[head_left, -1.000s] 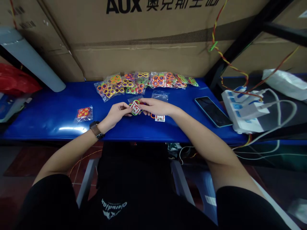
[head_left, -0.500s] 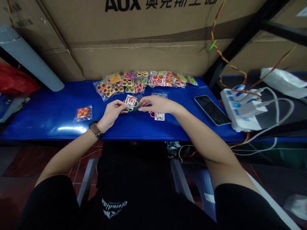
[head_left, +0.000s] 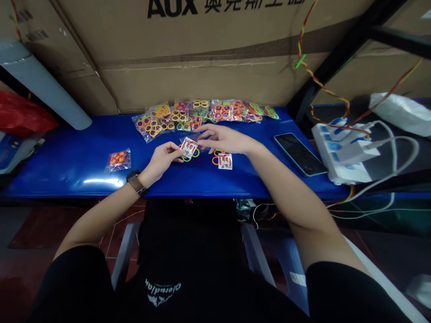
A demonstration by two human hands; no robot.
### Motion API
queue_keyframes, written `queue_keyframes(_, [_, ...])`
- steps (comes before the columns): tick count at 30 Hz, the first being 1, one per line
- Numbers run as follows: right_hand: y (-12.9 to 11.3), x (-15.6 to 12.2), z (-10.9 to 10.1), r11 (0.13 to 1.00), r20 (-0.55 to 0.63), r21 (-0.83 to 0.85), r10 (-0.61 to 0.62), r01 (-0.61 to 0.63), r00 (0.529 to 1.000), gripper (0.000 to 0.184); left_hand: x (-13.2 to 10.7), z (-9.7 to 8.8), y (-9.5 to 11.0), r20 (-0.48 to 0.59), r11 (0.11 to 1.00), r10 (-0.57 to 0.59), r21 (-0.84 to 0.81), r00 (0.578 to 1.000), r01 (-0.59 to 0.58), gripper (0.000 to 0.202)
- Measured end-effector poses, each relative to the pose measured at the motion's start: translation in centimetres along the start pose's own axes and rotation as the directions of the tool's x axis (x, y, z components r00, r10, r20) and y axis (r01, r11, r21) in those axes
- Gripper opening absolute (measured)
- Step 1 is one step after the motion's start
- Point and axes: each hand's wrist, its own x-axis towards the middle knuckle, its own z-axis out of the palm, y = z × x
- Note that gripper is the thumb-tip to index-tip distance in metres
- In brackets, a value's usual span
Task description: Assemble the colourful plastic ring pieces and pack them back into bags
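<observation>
Over blue tabletop (head_left: 188,183), pinching near-square printed card (head_left: 189,148) in left hand (head_left: 163,160), toward eight o'clock from loosely spread right hand (head_left: 227,138).

And there it is, a small white printed card (head_left: 189,147), red markings across its face, pinched by its left edge in the left hand (head_left: 164,157)! I'm seeing that face turned up, the card sitting askew. Green rings (head_left: 193,154) peek out from below it, partly covered; from here I can't tell whether they touch the bench (head_left: 161,179). Over to the right, I've got a second card (head_left: 225,161), also white with red print, lying face up on the bench, and orange rings (head_left: 215,160) right up against its left side, partly hidden under the right hand (head_left: 222,138).
</observation>
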Motion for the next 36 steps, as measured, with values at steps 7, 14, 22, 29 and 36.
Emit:
queue_keyframes(7, [0.4, 0.2, 0.7, 1.0, 0.087, 0.002, -0.012, 0.012, 0.996, 0.051, 0.0, 1.1, -0.3, 0.133, 0.998, -0.003, 0.07, 0.991, -0.006, 0.035])
queue_keyframes(14, [0.2, -0.2, -0.8, 0.998, 0.103, -0.03, 0.063, -0.06, 0.993, 0.041, -1.3, 0.7, 0.7, 0.167, 0.97, 0.08, 0.216, 0.983, -0.116, 0.042])
queue_keyframes(22, [0.1, -0.3, -0.6, 0.987, 0.228, -0.146, 0.092, -0.06, 0.969, 0.051, -2.0, 1.4, 0.8, 0.385, 0.536, 0.224, 0.719, 0.895, -0.443, 0.063])
queue_keyframes(29, [-0.6, -0.4, -0.2, 0.969, 0.11, -0.243, 0.072, -0.043, 0.991, 0.042, -1.6, 1.4, 0.8, 0.409, 0.465, 0.218, 0.755, 0.886, -0.463, 0.048])
queue_keyframes(36, [-0.5, -0.6, 0.2, 0.966, 0.068, -0.257, 0.049, -0.03, 0.996, 0.042, -2.2, 1.1, 0.7, 0.42, 0.428, 0.218, 0.77, 0.881, -0.473, 0.051])
